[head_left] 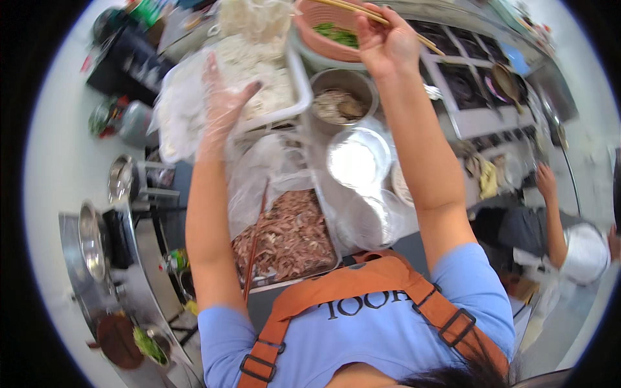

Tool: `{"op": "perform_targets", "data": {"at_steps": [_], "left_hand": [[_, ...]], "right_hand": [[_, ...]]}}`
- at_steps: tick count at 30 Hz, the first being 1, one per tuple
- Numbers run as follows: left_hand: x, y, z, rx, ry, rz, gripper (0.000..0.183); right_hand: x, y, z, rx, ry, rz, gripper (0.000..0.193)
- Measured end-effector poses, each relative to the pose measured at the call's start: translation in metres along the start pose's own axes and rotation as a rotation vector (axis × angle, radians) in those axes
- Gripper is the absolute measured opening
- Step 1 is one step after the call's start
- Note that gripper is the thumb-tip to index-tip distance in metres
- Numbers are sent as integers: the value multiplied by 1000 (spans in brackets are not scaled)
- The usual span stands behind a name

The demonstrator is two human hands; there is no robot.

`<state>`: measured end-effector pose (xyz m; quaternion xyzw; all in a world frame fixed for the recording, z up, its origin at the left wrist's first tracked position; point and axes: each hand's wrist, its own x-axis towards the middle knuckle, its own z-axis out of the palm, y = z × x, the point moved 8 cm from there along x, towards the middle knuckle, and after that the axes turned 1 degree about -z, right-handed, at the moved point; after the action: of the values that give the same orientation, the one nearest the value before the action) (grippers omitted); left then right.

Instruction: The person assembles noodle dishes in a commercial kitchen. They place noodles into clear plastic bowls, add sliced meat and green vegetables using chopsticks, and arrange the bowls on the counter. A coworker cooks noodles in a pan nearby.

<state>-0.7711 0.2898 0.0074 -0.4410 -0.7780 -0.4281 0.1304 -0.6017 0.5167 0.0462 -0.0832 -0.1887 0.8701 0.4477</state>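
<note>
My left hand [223, 100], in a clear plastic glove, has its fingers spread over the white tub [304, 81] and holds nothing. The tub contains a white, noodle-like food [265, 71]. At the upper middle, my right hand [390, 44] is closed around light wooden chopsticks [427, 44]. They cross near a pink colander [314, 39] with green leaves [337, 33]. Below the tub, clear plastic film [259, 168] partly covers a metal tray [330, 255] of sliced raw meat [291, 233]. A long reddish-brown stick [254, 252] lies across the meat.
A metal pot [372, 97] of brownish food stands beside the tub, with a shiny round container [359, 155] nearer me. Beyond my right arm is a stove [462, 84] with a pan [504, 81]. Another person's arm [550, 194] shows at right. Metal bowls [94, 239] stand at left.
</note>
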Motion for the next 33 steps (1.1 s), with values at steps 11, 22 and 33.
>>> {"op": "perform_targets", "data": {"at_steps": [11, 22, 33], "left_hand": [[-43, -45, 123, 607, -741, -425, 69], [-47, -162, 185, 722, -776, -458, 65], [-48, -222, 186, 866, -809, -679, 47]], "right_hand": [[-61, -298, -39, -182, 52, -413, 16], [-38, -528, -142, -356, 112, -644, 16], [-17, -601, -190, -174, 367, -893, 15]]}}
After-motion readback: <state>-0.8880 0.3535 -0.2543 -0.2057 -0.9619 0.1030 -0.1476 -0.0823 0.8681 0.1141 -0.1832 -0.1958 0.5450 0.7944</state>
